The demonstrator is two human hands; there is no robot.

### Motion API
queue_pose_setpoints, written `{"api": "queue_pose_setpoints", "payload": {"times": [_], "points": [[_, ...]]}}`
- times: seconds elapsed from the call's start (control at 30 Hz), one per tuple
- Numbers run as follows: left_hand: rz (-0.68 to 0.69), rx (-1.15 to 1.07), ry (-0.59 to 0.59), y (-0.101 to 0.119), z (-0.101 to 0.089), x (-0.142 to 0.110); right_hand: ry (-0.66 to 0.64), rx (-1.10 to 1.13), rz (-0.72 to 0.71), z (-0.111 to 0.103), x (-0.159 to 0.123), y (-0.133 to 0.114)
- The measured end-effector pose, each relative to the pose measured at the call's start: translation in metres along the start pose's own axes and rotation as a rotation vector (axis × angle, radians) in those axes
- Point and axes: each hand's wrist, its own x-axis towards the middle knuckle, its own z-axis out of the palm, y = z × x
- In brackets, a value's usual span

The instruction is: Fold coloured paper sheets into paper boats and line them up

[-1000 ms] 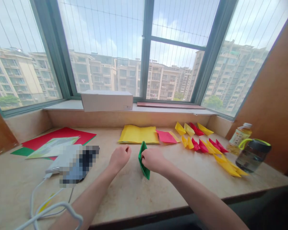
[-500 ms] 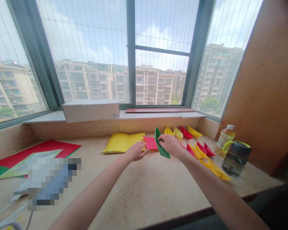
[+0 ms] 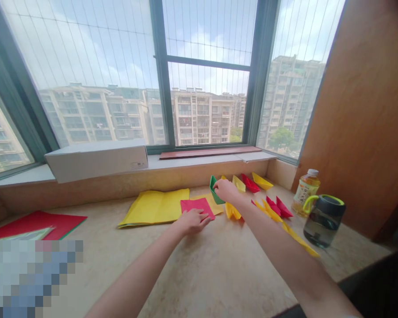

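The left hand [image 3: 191, 222] has left the green paper boat [image 3: 213, 191] since the earlier frame and now lies flat on a red paper sheet [image 3: 196, 206], its fingers [image 3: 204, 219] close together and clamped on nothing. The right hand [image 3: 226, 191] alone has the boat now, its fingers [image 3: 219, 185] curled against the boat's side. The hand hides most of the grip, so how firmly they close is hard to make out. The boat has moved toward the far edge of the table [image 3: 199, 274] and stands tilted, just beside a yellow paper boat [image 3: 239, 183]. Another yellow paper boat [image 3: 232, 211] sits just under the right wrist. The red sheet lies beside a folded yellow sheet [image 3: 154, 206]. At lower left, a pixelated patch [image 3: 29, 278] hides whatever lies there, and the right forearm covers part of the boats behind it
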Motion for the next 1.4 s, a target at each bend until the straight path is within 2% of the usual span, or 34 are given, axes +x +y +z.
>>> {"api": "queue_pose_setpoints", "payload": {"times": [0.17, 0.3, 0.43, 0.53, 0.7, 0.83, 1.0, 1.23, 1.4], "points": [[-0.021, 0.042, 0.043, -0.004, 0.005, -0.044, -0.094, -0.058, 0.055, 0.035, 0.048, -0.011], [-0.030, 0.021, 0.047, -0.009, 0.013, -0.071, -0.119, -0.115, 0.081, 0.052, 0.074, -0.009], [-0.033, -0.043, 0.061, -0.012, 0.020, -0.080, -0.128, -0.177, 0.087, 0.060, 0.088, -0.001], [-0.035, -0.068, 0.080, -0.013, 0.021, -0.079, -0.099, -0.224, 0.068, 0.062, 0.089, 0.003], [-0.027, -0.074, 0.103, -0.013, 0.023, -0.078, -0.014, -0.245, -0.089, 0.073, 0.057, -0.011], [-0.026, -0.066, 0.125, -0.014, 0.025, -0.077, -0.045, -0.192, -0.217, 0.094, 0.015, -0.032], [-0.052, -0.029, 0.196, -0.015, 0.027, -0.081, -0.073, -0.139, -0.211, 0.106, -0.013, -0.044], [-0.096, 0.066, 0.240, -0.015, 0.020, -0.098, -0.102, -0.094, -0.253, 0.096, -0.037, -0.060], [-0.194, 0.066, 0.307, -0.029, 0.009, -0.121, -0.036, -0.064, -0.138, 0.093, -0.059, -0.062]]}}
